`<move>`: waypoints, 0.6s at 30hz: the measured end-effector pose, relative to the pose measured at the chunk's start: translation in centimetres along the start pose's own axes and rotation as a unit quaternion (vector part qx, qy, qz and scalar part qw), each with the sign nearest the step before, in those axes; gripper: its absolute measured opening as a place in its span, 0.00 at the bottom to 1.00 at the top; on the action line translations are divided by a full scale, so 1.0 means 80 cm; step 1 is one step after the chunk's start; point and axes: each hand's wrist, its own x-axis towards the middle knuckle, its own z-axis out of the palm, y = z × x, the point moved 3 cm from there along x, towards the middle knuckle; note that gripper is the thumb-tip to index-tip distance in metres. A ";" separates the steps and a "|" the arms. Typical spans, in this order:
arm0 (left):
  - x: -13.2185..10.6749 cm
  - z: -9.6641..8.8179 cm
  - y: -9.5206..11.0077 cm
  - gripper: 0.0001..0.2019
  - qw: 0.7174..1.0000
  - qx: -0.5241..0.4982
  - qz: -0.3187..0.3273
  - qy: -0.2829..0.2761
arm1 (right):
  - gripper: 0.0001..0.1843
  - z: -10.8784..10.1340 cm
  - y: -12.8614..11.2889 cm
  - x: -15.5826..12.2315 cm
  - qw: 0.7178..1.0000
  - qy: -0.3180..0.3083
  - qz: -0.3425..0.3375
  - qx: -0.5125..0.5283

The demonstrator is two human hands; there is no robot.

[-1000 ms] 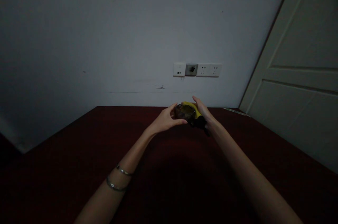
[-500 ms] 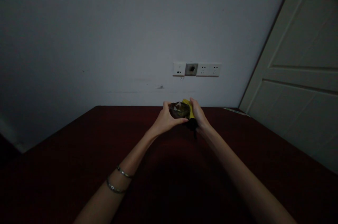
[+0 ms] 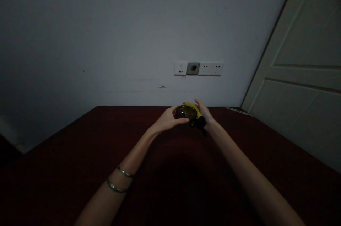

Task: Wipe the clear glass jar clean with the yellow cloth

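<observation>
A small bowl-shaped piece of dark amber glass, like an ashtray (image 3: 187, 112), is held just above or on the far part of the table; I cannot tell which. My left hand (image 3: 168, 119) grips it from the left, with the thumb along its near side and the fingers round the far side. Against the glass's right side my right hand (image 3: 204, 112) presses a soft-looking yellow and black cloth (image 3: 200, 122). Its black part hangs below the palm. Most of the right fingers are hidden behind the yellow part.
The dark red table (image 3: 128, 123) meets a pale wall (image 3: 133, 34) behind my hands. Sockets and a switch (image 3: 198, 69) sit on that wall. A panelled door (image 3: 301, 76) stands at the right. A thin flat strip (image 3: 238, 111) lies near the table's back right edge.
Both hands have shifted slightly right and tilted, carrying the glass ashtray and the cloth with them. The yellow part now leans more to the left over the rim.
</observation>
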 end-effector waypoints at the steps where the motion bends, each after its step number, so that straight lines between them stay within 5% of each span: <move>1: 0.001 -0.001 -0.001 0.27 1.000 0.002 -0.005 0.006 | 0.24 0.001 0.000 -0.001 1.000 0.005 -0.005 0.001; 5: 0.002 -0.005 -0.001 0.27 0.997 0.068 -0.016 0.038 | 0.22 0.009 -0.001 -0.010 0.999 0.026 -0.034 0.010; 12: -0.004 -0.003 0.008 0.40 0.976 0.147 -0.024 0.158 | 0.17 0.031 -0.008 -0.026 0.993 0.047 -0.100 0.034; 16: -0.004 0.002 0.017 0.42 0.977 0.128 -0.009 0.168 | 0.17 0.037 -0.007 -0.029 0.992 0.046 -0.110 0.034; 18: -0.004 0.005 0.021 0.38 0.986 0.114 -0.001 0.124 | 0.17 0.033 -0.007 -0.027 0.992 0.050 -0.107 0.037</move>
